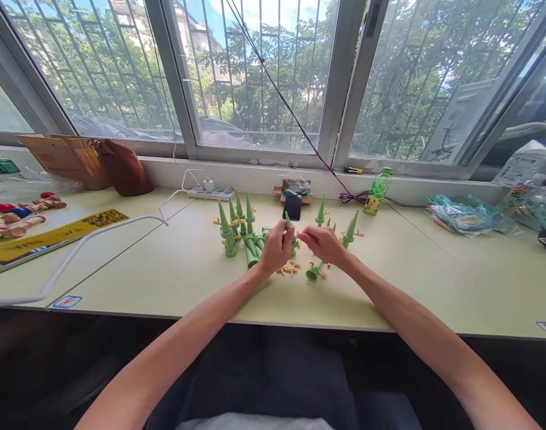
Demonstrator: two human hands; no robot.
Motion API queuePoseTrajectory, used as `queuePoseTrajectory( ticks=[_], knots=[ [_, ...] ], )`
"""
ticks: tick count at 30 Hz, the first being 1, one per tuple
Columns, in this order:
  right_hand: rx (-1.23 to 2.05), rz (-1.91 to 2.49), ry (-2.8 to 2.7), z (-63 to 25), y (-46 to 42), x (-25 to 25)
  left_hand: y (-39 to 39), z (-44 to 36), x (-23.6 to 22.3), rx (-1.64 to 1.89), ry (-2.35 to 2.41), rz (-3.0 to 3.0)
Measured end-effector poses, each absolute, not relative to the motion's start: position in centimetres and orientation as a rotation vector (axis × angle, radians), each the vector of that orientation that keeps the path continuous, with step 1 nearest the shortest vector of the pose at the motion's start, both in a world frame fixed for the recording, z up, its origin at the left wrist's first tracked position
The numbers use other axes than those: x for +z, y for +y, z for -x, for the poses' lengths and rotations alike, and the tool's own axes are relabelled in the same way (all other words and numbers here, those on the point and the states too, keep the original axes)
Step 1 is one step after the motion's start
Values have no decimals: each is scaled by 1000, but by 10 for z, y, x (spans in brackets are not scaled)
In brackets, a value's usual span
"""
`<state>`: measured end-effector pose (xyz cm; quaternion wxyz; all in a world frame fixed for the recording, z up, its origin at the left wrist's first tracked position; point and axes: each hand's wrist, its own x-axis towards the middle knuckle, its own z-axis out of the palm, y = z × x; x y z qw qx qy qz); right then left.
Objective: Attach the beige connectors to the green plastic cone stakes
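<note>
My left hand (275, 248) is closed around a green plastic cone (288, 222), whose pointed tip sticks up above the fingers. Close beside it, my right hand (325, 243) is in a pinch. A small yellow bit shows at its fingertips, probably a yellow peg, but most of it is hidden. Several green cones with yellow pegs stand upright to the left, such as one cone (227, 230), and others stand behind my right hand, including a leaning cone (350, 229). Under my hands lie loose yellow T-shaped pegs (290, 270) and a toppled cone (314, 272).
A phone (292, 205) rests against a small box at the back. Farther right stands a green drink bottle (377, 192). A power strip (210, 193) with a white cable (98, 232) is on the left, near a brown pouch (123, 167). Plastic packets (465, 214) lie at right.
</note>
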<state>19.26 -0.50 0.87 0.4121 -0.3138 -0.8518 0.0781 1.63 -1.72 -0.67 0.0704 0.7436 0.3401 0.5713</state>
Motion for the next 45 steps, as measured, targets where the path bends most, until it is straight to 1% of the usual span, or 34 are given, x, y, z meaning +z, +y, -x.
queuePoseTrajectory(
  ticks=[7, 19, 30, 40, 45],
  knots=[
    [177, 760, -2112, -190, -8, 9, -16, -17, -7, 1737, 1062, -2213],
    [248, 786, -2164, -193, -4, 7, -17, -16, -7, 1724, 1054, -2233],
    [165, 884, -2186, -192, -6, 9, -21, -18, -5, 1679, 1017, -2234],
    [281, 803, -2130, -191, -6, 6, -19, -18, -2, 1783, 1106, -2146],
    [305, 799, -2157, -191, -7, 8, -22, -18, 0, 1770, 1123, -2159]
  ],
)
